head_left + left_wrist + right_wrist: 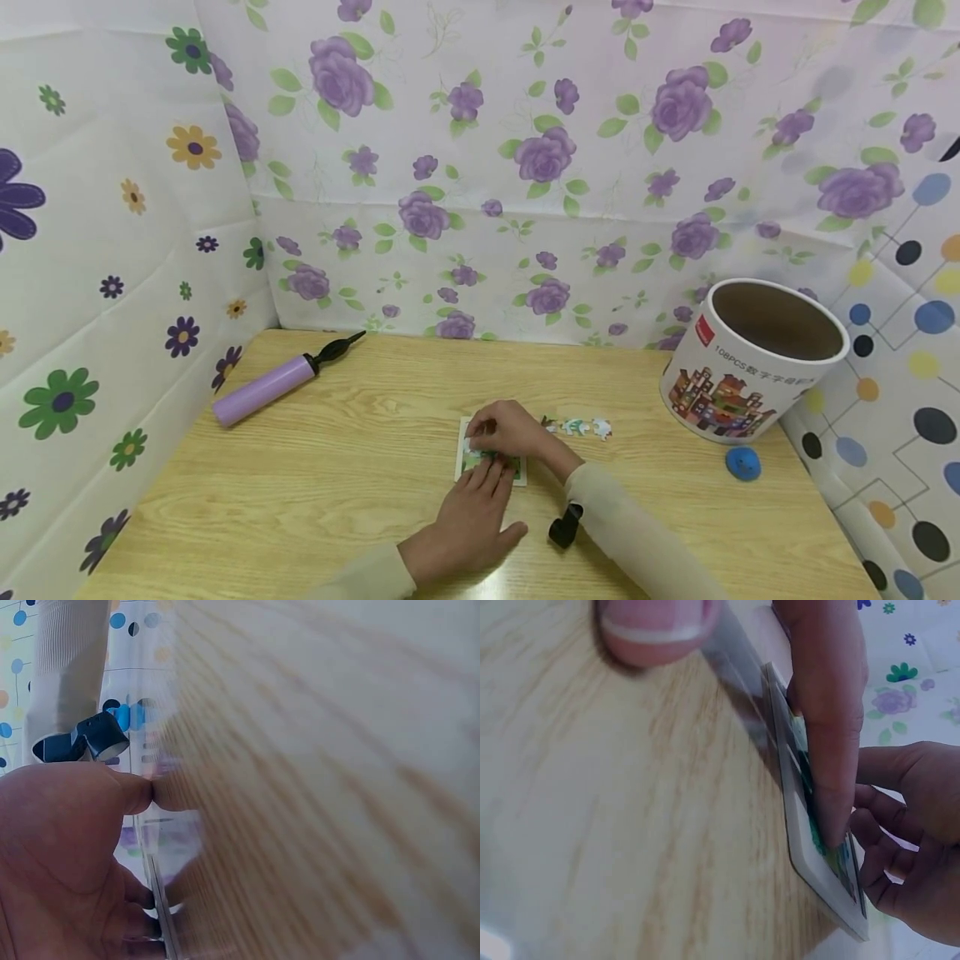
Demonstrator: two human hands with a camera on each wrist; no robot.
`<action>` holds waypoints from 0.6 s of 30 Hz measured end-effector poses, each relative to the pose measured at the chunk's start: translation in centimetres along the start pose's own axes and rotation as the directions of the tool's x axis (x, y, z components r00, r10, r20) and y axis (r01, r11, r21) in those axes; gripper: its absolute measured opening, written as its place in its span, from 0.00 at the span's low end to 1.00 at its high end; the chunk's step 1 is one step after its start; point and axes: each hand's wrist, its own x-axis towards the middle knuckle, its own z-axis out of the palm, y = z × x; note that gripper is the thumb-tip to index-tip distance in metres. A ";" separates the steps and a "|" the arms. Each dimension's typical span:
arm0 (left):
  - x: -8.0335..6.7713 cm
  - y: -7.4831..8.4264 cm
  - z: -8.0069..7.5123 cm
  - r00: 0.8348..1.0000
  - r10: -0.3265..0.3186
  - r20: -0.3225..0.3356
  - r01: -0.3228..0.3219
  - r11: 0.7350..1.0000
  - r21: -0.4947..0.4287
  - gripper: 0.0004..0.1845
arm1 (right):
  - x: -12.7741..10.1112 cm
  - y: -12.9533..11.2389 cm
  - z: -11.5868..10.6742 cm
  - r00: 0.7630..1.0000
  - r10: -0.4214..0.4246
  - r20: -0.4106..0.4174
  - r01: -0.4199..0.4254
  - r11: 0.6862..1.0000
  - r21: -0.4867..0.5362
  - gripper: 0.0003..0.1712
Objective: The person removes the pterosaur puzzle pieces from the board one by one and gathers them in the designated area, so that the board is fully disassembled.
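A small white-framed puzzle board with a green picture lies at the middle of the wooden table. My left hand lies flat, its straight fingers resting on the board's near edge. From the right, my right hand arches over the far part of the board. In the right wrist view one straight finger presses on the puzzle board, the thumb is on the table beside it, and my left hand touches the board's other end. The left wrist view shows my palm by the board's edge.
Several loose puzzle pieces lie just right of the board. An open round puzzle tub leans at the back right, a blue round object in front of it. A purple hand pump lies back left. Flowered sheets wall the table.
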 end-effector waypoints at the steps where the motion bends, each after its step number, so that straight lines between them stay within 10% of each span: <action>1: 0.0 0.0 0.0 1.000 0.000 -0.001 0.000 1.000 -0.002 0.44 | 0.0 0.0 0.0 1.000 0.000 0.002 0.000 1.000 0.007 0.03; 18: 0.0 0.1 -0.1 1.000 -0.002 -0.006 0.002 1.000 0.009 0.44 | -0.5 -0.3 -0.5 0.999 0.054 -0.001 -0.054 0.996 0.076 0.04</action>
